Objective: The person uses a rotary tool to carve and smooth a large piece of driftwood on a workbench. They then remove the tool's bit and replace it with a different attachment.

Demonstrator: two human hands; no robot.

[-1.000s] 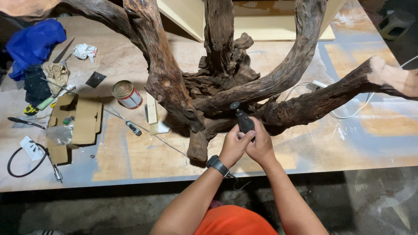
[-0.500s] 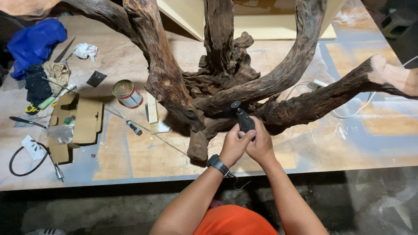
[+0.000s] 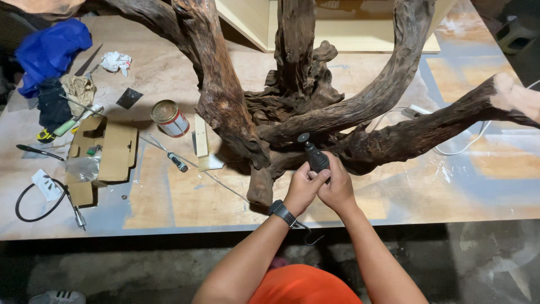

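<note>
Your left hand (image 3: 304,188) and right hand (image 3: 337,188) both clamp one black rotary tool (image 3: 315,156), its tip against the driftwood root (image 3: 292,112) at table centre. At 9 o'clock: one red-and-white tin can (image 3: 169,119), one flattened cardboard box (image 3: 107,152). Bare tabletop (image 3: 450,186) at 3 o'clock, near the edge.
</note>
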